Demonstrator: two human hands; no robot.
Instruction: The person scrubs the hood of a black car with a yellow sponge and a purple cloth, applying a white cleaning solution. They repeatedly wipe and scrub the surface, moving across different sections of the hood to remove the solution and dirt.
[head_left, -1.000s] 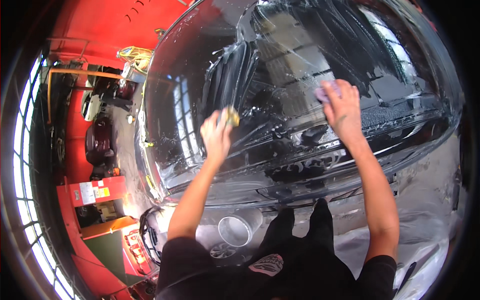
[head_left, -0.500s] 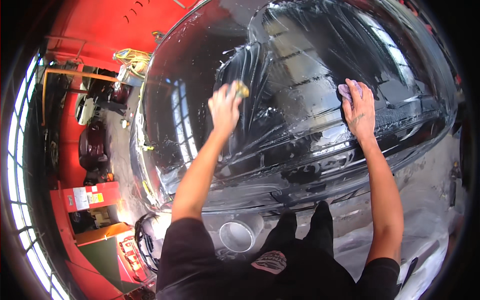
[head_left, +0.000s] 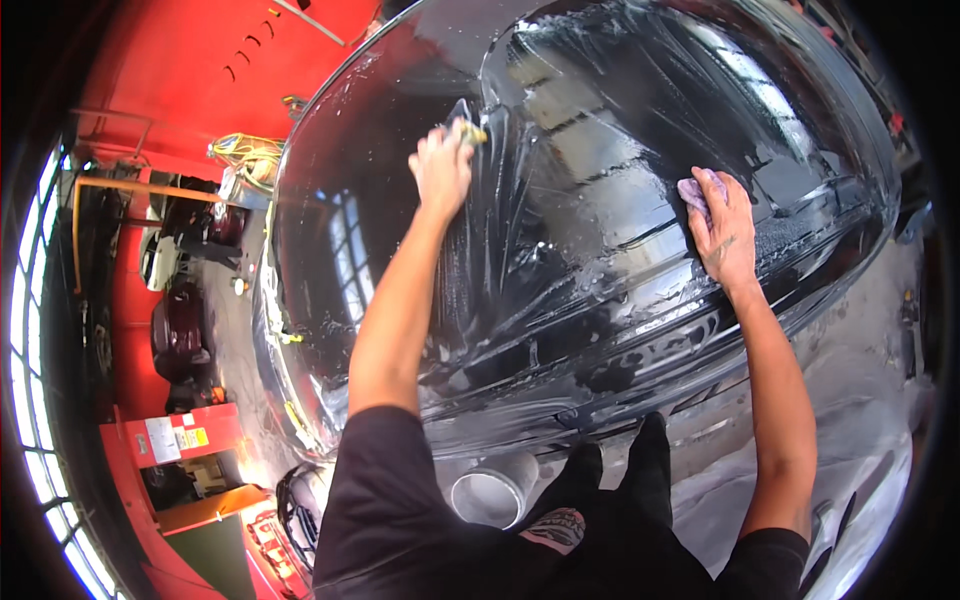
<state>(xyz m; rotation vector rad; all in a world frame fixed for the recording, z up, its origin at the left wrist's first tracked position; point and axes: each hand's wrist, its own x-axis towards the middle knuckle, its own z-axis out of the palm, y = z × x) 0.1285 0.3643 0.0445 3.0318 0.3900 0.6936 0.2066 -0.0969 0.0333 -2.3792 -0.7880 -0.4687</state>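
Observation:
A glossy black car body (head_left: 390,130) fills the middle, covered with wet, whitish streaks and droplets. On its left part, my left hand (head_left: 440,178) is closed around a small yellowish sponge (head_left: 474,133), most of which the fingers hide. My right hand (head_left: 728,235) is farther right, its fingers bent over a crumpled purple cloth (head_left: 692,192) that lies against the wet surface. Window light reflects in the black paint near both hands.
A whitish bucket (head_left: 490,497) stands on the floor by my legs. Plastic sheeting (head_left: 840,470) lies at the lower right. To the left are coiled yellow cables (head_left: 245,155), an orange bar (head_left: 150,187), a dark red car part (head_left: 180,335) and a red cabinet (head_left: 125,440).
My left hand has moved farther away up the panel with the sponge. My right hand stays at nearly the same spot with the cloth. The whole view has shifted slightly.

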